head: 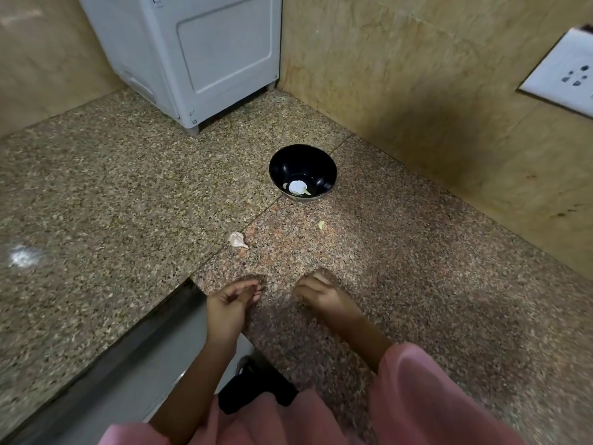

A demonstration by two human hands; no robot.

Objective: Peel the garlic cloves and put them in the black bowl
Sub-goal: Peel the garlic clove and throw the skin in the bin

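Observation:
The black bowl (303,162) stands on the speckled granite counter (417,268) near the back corner, with a few pale peeled garlic cloves (296,187) at its bottom. An unpeeled garlic clove (237,239) lies on the counter in front of the bowl. To its right lies a small yellowish garlic piece (321,225). My left hand (231,300) hovers palm up near the counter's front edge, fingers loosely curled, nothing visible in it. My right hand (321,293) is beside it, knuckles up and fingers curled under. Whether it holds anything is hidden.
A grey-white appliance (199,53) stands at the back of the counter. Tiled walls close the corner, with a white socket plate (564,75) on the right wall. A steel sink edge (154,335) drops off at the front left. Pink sleeves fill the bottom.

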